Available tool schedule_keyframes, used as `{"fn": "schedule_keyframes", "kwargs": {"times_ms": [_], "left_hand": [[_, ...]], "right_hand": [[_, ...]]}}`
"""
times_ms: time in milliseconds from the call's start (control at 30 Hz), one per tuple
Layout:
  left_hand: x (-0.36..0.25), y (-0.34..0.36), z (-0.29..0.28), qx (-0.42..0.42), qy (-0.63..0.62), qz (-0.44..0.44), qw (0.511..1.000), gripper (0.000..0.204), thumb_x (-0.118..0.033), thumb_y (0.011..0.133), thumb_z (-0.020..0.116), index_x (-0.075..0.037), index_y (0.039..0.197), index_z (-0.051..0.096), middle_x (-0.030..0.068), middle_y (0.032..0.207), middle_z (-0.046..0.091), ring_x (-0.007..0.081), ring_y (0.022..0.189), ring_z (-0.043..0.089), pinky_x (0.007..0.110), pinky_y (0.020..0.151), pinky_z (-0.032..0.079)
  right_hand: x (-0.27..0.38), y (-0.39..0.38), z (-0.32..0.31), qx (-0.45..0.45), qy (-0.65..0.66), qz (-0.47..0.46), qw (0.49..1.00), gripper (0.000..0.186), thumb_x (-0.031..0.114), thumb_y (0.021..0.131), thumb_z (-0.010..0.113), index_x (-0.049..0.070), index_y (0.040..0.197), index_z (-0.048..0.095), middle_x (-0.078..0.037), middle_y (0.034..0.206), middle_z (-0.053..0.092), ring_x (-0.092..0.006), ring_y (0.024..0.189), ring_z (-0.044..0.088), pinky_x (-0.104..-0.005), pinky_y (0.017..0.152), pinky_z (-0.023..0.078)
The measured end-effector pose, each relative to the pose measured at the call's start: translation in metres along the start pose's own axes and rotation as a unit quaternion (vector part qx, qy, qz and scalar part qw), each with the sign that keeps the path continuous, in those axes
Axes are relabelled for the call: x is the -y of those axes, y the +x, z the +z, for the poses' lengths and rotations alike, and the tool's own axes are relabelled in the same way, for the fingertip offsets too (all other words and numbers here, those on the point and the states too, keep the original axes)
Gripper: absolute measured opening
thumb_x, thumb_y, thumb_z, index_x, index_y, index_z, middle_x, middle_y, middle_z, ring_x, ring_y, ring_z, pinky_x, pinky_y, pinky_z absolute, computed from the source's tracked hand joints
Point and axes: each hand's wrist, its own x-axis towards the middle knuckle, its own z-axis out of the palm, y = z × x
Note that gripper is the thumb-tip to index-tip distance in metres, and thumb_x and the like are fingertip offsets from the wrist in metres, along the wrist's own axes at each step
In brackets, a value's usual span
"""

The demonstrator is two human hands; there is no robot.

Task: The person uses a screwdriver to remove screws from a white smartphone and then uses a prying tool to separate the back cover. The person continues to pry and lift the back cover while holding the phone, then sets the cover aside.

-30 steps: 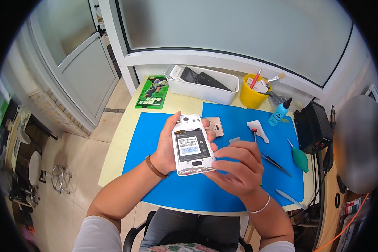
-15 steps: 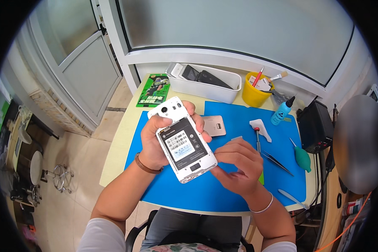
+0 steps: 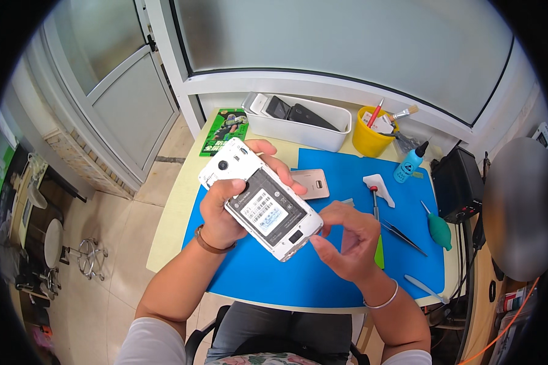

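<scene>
Left hand (image 3: 225,210) clamped around open phone (image 3: 262,207). Right hand (image 3: 347,240) just beside phone's lower corner, fingertips pinched together, touching it.

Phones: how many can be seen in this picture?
3, perhaps more. One white phone, back open, is in the left hand. One pinkish phone lies on the blue mat. One dark phone lies in the white tray, which may hide others.

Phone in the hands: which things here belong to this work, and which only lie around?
In hand: phone, back cover off, held by left hand; right hand at its lower corner.

Lying about: back cover, screwdriver, tweezers, yellow cup, white bin, blue bottle.
</scene>
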Motion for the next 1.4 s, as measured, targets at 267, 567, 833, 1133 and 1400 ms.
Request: {"fn": "schedule_keyframes", "kwargs": {"times_ms": [267,567,833,1133,1400], "left_hand": [[-0.002,-0.010,0.016,-0.052,0.178,0.000,0.983,0.083,-0.046,0.087,0.075,0.001,0.152,0.052,0.0278,0.110,0.076,0.0356,0.101,0.079,0.044,0.086,0.068],[0.011,-0.022,0.004,-0.122,0.187,0.042,0.974,0.045,-0.022,0.090,0.087,0.004,0.124,0.073,0.0154,0.113,0.079,0.0185,0.101,0.075,0.031,0.089,0.059],[0.013,-0.017,0.007,-0.132,0.159,0.019,0.978,0.046,-0.022,0.091,0.086,0.002,0.127,0.070,0.0135,0.115,0.078,0.0197,0.103,0.075,0.033,0.092,0.059],[0.010,-0.014,0.009,-0.141,0.136,-0.004,0.981,0.033,-0.018,0.093,0.084,0.003,0.117,0.076,0.0130,0.109,0.080,0.0175,0.099,0.076,0.030,0.088,0.058],[0.011,-0.014,0.005,-0.148,0.190,-0.004,0.970,0.043,-0.028,0.094,0.082,0.002,0.122,0.070,0.0135,0.109,0.079,0.0213,0.098,0.078,0.034,0.090,0.061]], "right_hand": [[0.003,-0.003,0.001,-0.039,0.068,0.084,0.993,0.020,0.016,0.092,0.086,0.000,0.103,0.079,-0.012,0.096,0.080,-0.0144,0.079,0.071,-0.0250,0.069,0.054],[-0.001,-0.004,0.001,-0.137,0.046,0.059,0.988,0.025,0.012,0.097,0.082,-0.002,0.117,0.076,-0.013,0.103,0.078,-0.0151,0.088,0.071,-0.0264,0.077,0.056],[0.003,-0.004,0.002,-0.158,0.044,0.070,0.984,0.023,0.014,0.097,0.082,-0.001,0.114,0.076,-0.012,0.099,0.078,-0.0137,0.085,0.071,-0.0263,0.075,0.055],[0.004,-0.004,0.000,-0.135,0.058,0.091,0.985,0.018,0.016,0.098,0.081,0.001,0.105,0.075,-0.010,0.098,0.079,-0.0115,0.083,0.071,-0.0241,0.072,0.054],[0.000,-0.003,0.000,-0.149,0.105,0.142,0.973,0.018,0.017,0.101,0.079,0.002,0.108,0.075,-0.010,0.098,0.079,-0.0106,0.084,0.073,-0.0239,0.074,0.056]]}}
